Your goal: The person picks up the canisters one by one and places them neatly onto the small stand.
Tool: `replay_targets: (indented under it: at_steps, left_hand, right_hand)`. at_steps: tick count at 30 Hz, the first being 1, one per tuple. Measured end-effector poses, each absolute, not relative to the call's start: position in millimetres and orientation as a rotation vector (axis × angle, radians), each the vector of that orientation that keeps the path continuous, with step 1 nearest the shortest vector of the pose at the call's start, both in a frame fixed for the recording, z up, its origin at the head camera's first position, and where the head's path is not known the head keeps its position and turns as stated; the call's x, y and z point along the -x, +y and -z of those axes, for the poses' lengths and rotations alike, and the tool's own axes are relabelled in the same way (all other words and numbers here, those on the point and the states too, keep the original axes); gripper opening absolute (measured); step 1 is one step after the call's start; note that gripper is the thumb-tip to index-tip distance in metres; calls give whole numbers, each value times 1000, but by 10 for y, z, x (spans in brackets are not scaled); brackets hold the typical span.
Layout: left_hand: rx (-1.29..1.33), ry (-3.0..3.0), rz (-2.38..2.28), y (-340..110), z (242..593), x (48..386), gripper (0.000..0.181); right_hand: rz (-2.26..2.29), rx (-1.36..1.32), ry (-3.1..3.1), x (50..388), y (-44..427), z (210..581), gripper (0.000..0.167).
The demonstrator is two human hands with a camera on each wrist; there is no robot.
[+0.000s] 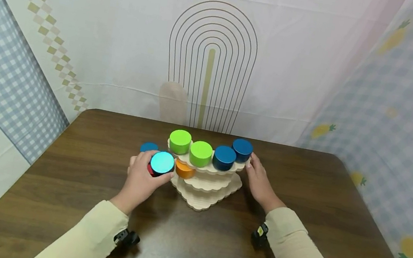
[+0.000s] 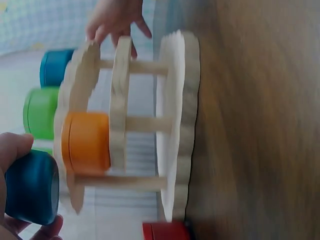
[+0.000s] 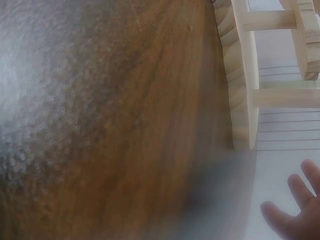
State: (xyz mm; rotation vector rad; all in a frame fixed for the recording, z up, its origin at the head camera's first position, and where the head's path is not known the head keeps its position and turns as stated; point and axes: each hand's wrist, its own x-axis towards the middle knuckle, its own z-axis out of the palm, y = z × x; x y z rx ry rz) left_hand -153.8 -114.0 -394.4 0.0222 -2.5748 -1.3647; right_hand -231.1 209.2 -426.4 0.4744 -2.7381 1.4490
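My left hand (image 1: pixel 142 180) grips a short blue cylinder (image 1: pixel 162 163) by its sides, at the left of a tiered wooden stand (image 1: pixel 211 183). Its top shines light blue in the head view. My right hand (image 1: pixel 261 181) is at the stand's right end, fingers extended along the top tier's edge beside a dark blue cylinder (image 1: pixel 242 150). Another dark blue cylinder (image 1: pixel 224 158) and two green cylinders, one left (image 1: pixel 179 141) and one nearer the middle (image 1: pixel 201 154), sit on the top tier. An orange cylinder (image 2: pixel 87 142) stands on the middle tier.
On the table (image 1: pixel 194 246), a red cylinder (image 2: pixel 167 231) lies left of the stand, mostly hidden by my left hand in the head view. Behind that hand shows another blue cylinder (image 1: pixel 149 146). A patterned cloth (image 1: pixel 130 48) hangs behind the table.
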Motion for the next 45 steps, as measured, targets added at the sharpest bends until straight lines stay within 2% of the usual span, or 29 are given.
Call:
replay_targets:
  at_steps: [15, 34, 45]
  left_hand:
    - [114, -2569, 1311, -699, 4090, 1289, 60]
    - [144, -2609, 1293, -327, 4181, 1260, 63]
    - [132, -2679, 1095, -136, 4135, 1280, 65]
  right_hand:
    - [-1436, -452, -2763, 2330, 2115, 4261, 53]
    - [-1441, -485, -2729, 2316, 2119, 4255, 52]
    - [-1437, -461, -2724, 2324, 2101, 4288, 50]
